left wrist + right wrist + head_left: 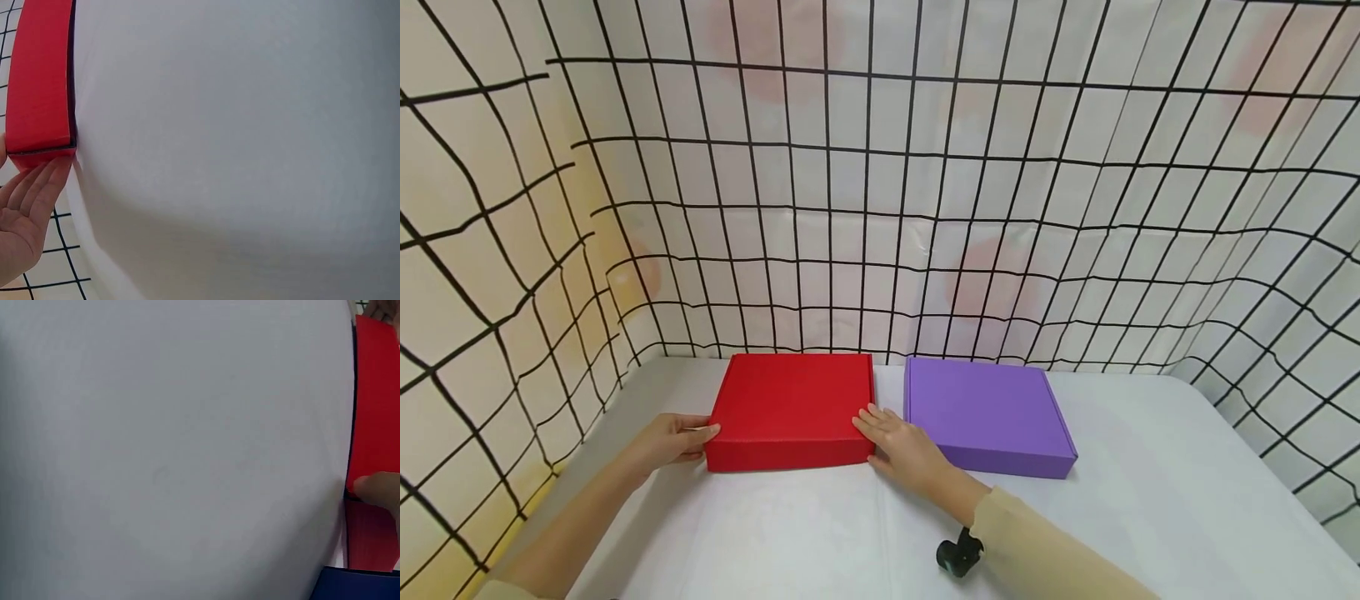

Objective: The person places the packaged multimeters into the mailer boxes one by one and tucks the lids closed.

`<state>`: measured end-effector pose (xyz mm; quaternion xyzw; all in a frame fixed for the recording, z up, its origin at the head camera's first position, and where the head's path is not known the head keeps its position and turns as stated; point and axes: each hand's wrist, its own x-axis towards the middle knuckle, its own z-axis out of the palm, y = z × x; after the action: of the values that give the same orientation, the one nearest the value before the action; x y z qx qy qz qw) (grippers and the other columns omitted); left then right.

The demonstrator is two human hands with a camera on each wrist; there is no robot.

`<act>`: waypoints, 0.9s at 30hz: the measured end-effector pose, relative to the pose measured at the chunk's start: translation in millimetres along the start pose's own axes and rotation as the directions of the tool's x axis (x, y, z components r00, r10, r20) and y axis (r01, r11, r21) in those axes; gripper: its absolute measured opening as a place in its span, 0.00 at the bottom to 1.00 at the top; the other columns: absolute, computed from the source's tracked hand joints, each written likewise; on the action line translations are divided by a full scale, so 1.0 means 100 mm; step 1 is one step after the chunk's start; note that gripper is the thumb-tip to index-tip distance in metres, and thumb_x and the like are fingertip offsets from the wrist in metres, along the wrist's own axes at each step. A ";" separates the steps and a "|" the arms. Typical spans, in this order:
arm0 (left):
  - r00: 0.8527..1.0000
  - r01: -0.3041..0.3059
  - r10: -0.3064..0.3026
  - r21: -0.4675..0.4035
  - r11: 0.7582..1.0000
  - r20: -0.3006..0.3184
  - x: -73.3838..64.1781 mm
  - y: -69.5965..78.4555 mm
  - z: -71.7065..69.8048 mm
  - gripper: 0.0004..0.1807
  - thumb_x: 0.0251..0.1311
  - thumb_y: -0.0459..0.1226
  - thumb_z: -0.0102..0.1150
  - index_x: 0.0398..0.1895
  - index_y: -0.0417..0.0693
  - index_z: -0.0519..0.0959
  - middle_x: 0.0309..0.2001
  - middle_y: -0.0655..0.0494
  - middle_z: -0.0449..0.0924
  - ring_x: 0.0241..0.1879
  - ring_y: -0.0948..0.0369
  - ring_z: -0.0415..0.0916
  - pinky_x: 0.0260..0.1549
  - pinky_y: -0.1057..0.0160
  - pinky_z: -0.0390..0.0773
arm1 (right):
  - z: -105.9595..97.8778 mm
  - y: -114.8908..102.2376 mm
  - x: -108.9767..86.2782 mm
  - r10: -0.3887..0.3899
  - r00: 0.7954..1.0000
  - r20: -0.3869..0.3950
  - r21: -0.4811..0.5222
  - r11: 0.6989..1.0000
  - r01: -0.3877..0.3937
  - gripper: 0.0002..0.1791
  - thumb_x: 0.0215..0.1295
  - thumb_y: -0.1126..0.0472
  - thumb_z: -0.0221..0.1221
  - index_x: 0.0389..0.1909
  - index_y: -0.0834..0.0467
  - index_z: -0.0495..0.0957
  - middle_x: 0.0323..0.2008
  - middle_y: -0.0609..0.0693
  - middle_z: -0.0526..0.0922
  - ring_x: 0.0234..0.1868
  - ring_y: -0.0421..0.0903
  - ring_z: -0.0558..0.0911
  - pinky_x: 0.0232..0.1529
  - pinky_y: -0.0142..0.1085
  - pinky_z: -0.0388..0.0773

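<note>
A flat, closed red box (797,396) lies on the white table between my two hands. My left hand (673,442) holds its left front corner; in the left wrist view the fingers (37,190) stretch along the box's short side and the thumb is mostly out of frame. At the opposite corner, my right hand (906,450) grips the box, its fingers over the top right edge. The thumb (375,487) presses the front face in the right wrist view. Just to the right sits a similar purple box (985,408), close beside my right hand.
White walls with a black grid (865,183) enclose the table (775,533) at the back and both sides. Both boxes stand near the back wall, a narrow gap between them. A black device (958,554) sits at my right wrist, by the beige sleeve.
</note>
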<state>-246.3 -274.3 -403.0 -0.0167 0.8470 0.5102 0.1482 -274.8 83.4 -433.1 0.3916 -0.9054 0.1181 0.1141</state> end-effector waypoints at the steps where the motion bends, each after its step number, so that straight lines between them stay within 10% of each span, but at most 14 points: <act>1: 1.000 0.007 -0.007 -0.002 1.000 -0.005 0.00 0.00 0.00 0.35 0.62 0.42 0.55 0.59 0.19 0.60 0.42 0.41 0.81 0.37 0.57 0.81 0.39 0.58 0.80 | 0.01 0.00 -0.01 0.001 1.000 -0.005 -0.003 1.000 -0.001 0.33 0.52 0.59 0.66 0.61 0.57 0.70 0.61 0.53 0.71 0.64 0.49 0.67 0.58 0.43 0.69; 9: 0.999 0.036 -0.036 -0.019 0.999 -0.021 -0.05 -0.06 0.05 0.37 0.60 0.44 0.57 0.60 0.20 0.60 0.44 0.37 0.79 0.38 0.54 0.81 0.40 0.58 0.80 | 0.10 -0.04 -0.03 0.004 0.998 -0.070 -0.020 1.000 -0.006 0.32 0.50 0.58 0.68 0.58 0.57 0.73 0.58 0.52 0.74 0.61 0.49 0.70 0.56 0.41 0.70; 13: 0.998 0.045 -0.045 -0.021 0.999 -0.034 -0.07 -0.08 0.05 0.38 0.60 0.45 0.57 0.60 0.20 0.59 0.45 0.36 0.79 0.37 0.56 0.81 0.39 0.59 0.80 | 0.07 -0.14 0.04 0.165 0.986 -0.007 0.151 0.975 -0.162 0.35 0.54 0.53 0.65 0.62 0.60 0.68 0.64 0.55 0.66 0.66 0.51 0.63 0.58 0.44 0.68; 18: 0.998 0.046 -0.046 -0.018 0.999 -0.036 -0.06 -0.08 0.03 0.38 0.61 0.45 0.56 0.61 0.21 0.59 0.44 0.39 0.80 0.35 0.60 0.80 0.38 0.60 0.81 | -0.05 -0.22 0.29 0.413 0.899 0.147 0.435 0.789 -0.433 0.39 0.64 0.51 0.54 0.66 0.73 0.53 0.61 0.66 0.67 0.61 0.58 0.69 0.55 0.50 0.71; 23: 0.998 0.029 -0.028 0.021 0.999 -0.057 -0.02 -0.05 0.04 0.36 0.61 0.44 0.56 0.60 0.22 0.60 0.42 0.40 0.81 0.35 0.60 0.79 0.38 0.60 0.81 | -0.06 -0.15 0.55 0.552 0.766 0.330 0.503 0.583 -0.638 0.29 0.61 0.56 0.57 0.56 0.70 0.65 0.36 0.58 0.79 0.35 0.50 0.80 0.39 0.42 0.78; 27: 0.995 -0.023 0.035 0.125 0.992 -0.091 0.00 -0.05 0.07 0.35 0.61 0.45 0.55 0.59 0.22 0.62 0.45 0.36 0.79 0.40 0.53 0.79 0.39 0.58 0.80 | -0.02 -0.10 0.61 0.589 0.724 0.358 0.508 0.528 -0.681 0.23 0.61 0.56 0.59 0.50 0.67 0.69 0.34 0.55 0.79 0.33 0.47 0.78 0.38 0.40 0.77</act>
<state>-243.5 -270.3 -410.3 -0.0190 0.8832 0.4574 0.1019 -307.9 36.0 -411.3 0.0564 -0.9015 0.4075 -0.1341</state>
